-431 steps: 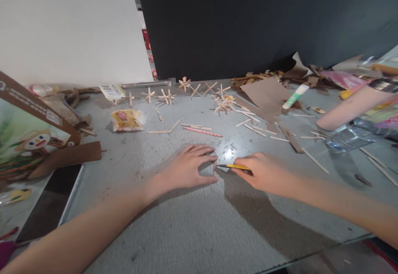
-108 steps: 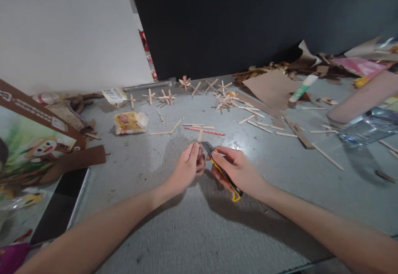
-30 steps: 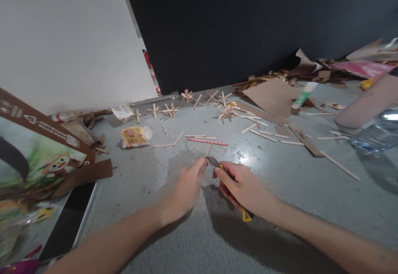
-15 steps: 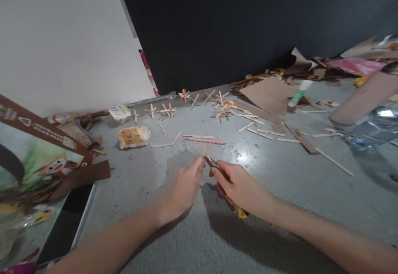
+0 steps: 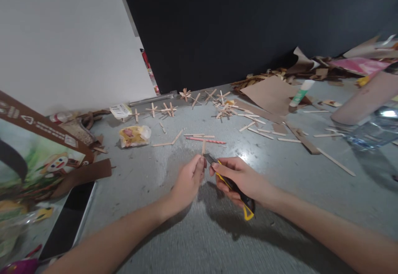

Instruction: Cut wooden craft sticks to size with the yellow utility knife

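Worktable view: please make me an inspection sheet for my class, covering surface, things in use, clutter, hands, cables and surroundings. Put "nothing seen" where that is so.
Surface: grey table, marked with dark specks.
Things in use: a knife, its blade end at a short wooden stick.
Clutter: loose sticks, cardboard, a green-and-white tube, a pink striped rod, a yellow packet and a phone.
Hands: left hand pinches the short wooden stick; right hand grips the knife.
Cables: nothing seen.
Surroundings: white wall and black panel behind the table.
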The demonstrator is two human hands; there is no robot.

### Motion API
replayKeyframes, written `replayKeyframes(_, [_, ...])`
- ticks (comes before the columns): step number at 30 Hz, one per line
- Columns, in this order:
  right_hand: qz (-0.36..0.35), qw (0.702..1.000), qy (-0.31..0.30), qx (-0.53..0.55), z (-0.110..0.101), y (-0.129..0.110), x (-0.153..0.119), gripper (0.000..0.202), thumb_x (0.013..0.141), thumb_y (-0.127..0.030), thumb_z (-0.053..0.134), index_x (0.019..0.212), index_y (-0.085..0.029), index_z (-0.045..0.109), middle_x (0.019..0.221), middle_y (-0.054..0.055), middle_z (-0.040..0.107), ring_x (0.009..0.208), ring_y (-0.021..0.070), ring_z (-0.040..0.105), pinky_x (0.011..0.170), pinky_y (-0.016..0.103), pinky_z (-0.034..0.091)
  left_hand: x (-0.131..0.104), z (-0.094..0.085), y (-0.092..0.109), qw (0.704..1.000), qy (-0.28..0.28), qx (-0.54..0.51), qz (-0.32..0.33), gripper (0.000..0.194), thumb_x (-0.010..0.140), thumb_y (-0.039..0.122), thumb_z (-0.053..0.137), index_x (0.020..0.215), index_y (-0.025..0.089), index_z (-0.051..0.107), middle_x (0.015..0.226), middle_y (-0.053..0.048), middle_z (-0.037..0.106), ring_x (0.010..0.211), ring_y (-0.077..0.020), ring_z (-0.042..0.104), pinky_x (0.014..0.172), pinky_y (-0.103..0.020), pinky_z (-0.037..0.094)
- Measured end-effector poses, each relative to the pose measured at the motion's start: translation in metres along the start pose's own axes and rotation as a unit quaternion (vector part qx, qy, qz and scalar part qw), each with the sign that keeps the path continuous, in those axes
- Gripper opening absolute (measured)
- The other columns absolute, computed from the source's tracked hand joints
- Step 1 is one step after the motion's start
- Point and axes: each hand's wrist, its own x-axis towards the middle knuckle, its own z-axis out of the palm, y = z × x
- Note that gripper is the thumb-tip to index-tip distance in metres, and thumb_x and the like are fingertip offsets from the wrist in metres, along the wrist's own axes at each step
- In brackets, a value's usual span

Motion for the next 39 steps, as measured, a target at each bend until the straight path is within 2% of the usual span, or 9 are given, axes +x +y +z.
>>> replayKeyframes(5, [0.013, 0.999, -0.006, 0.039, -0.001, -0.001, 0.001, 0.042, 0.086, -0.063, 0.069, 0.093, -0.024, 0.055, 0.053, -0.011, 0.048, 0.034, 0.0058, 0.030, 0.030, 0.018, 0.032, 0.000, 0.002, 0.001, 0.999, -0.004, -0.043, -0.010, 0.056, 0.102, 0.073, 0.035, 0.081, 0.023, 0.046, 0.058, 0.008, 0.029, 0.049, -0.0099, 0.027, 0.047, -0.024, 0.026])
replayKeyframes(13, [0.013, 0.998, -0.026, 0.064, 0.000, -0.002, 0.002, 0.046, 0.082, -0.065, 0.072, 0.091, -0.023, 0.056, 0.053, -0.011, 0.048, 0.033, 0.0049, 0.028, 0.028, 0.018, 0.029, 0.000, 0.002, -0.001, 0.998, -0.003, -0.069, -0.012, 0.055, 0.101, 0.073, 0.038, 0.081, 0.023, 0.045, 0.059, 0.008, 0.031, 0.049, -0.0093, 0.027, 0.047, -0.023, 0.026])
replayKeyframes(17, [-0.030, 0.999, 0.009, -0.019, 0.000, -0.001, -0.001, 0.043, 0.089, -0.065, 0.064, 0.090, -0.023, 0.055, 0.054, -0.010, 0.050, 0.033, 0.0061, 0.034, 0.030, 0.019, 0.034, 0.000, 0.003, -0.002, 0.998, 0.005, -0.061, -0.006, 0.055, 0.102, 0.072, 0.036, 0.083, 0.022, 0.047, 0.059, 0.008, 0.034, 0.049, -0.0092, 0.028, 0.048, -0.023, 0.027])
replayKeyframes(20, [-0.086, 0.987, 0.071, -0.115, -0.001, 0.000, -0.003, 0.038, 0.096, -0.060, 0.055, 0.088, -0.023, 0.053, 0.054, -0.009, 0.052, 0.032, 0.0066, 0.040, 0.032, 0.019, 0.033, 0.001, 0.004, -0.002, 0.997, 0.011, -0.080, -0.011, 0.053, 0.102, 0.072, 0.037, 0.089, 0.022, 0.048, 0.059, 0.009, 0.031, 0.049, -0.0093, 0.027, 0.048, -0.022, 0.027])
replayKeyframes(22, [-0.106, 0.977, 0.091, -0.163, -0.001, 0.001, -0.004, 0.037, 0.099, -0.056, 0.052, 0.083, -0.023, 0.051, 0.054, -0.008, 0.053, 0.033, 0.0065, 0.042, 0.033, 0.019, 0.032, 0.001, 0.004, -0.004, 0.997, 0.012, -0.078, -0.016, 0.052, 0.102, 0.071, 0.037, 0.093, 0.022, 0.049, 0.060, 0.009, 0.032, 0.050, -0.0095, 0.027, 0.047, -0.022, 0.026])
replayKeyframes(26, [-0.101, 0.968, 0.089, -0.211, 0.003, 0.002, -0.005, 0.039, 0.099, -0.053, 0.051, 0.074, -0.024, 0.045, 0.053, -0.007, 0.055, 0.033, 0.0067, 0.043, 0.033, 0.019, 0.031, 0.001, 0.002, -0.007, 0.999, 0.015, -0.039, -0.019, 0.050, 0.104, 0.068, 0.036, 0.092, 0.022, 0.050, 0.062, 0.008, 0.035, 0.051, -0.0093, 0.028, 0.049, -0.022, 0.027])
replayKeyframes(33, [-0.089, 0.965, 0.101, -0.226, 0.005, 0.004, -0.003, 0.036, 0.098, -0.052, 0.048, 0.076, -0.024, 0.046, 0.053, -0.006, 0.054, 0.033, 0.0081, 0.044, 0.032, 0.019, 0.034, 0.000, 0.000, -0.006, 1.000, 0.014, -0.001, -0.007, 0.047, 0.106, 0.063, 0.035, 0.092, 0.022, 0.052, 0.063, 0.007, 0.039, 0.055, -0.0115, 0.036, 0.054, -0.024, 0.032])
replayKeyframes(39, [-0.077, 0.962, 0.119, -0.232, 0.009, 0.005, -0.004, 0.032, 0.099, -0.049, 0.045, 0.078, -0.024, 0.046, 0.053, -0.006, 0.054, 0.033, 0.0088, 0.045, 0.031, 0.020, 0.033, -0.003, -0.002, 0.001, 0.995, 0.034, 0.092, 0.022, 0.045, 0.109, 0.056, 0.032, 0.096, 0.021, 0.058, 0.066, 0.004, 0.049, 0.061, -0.0146, 0.047, 0.064, -0.027, 0.038])
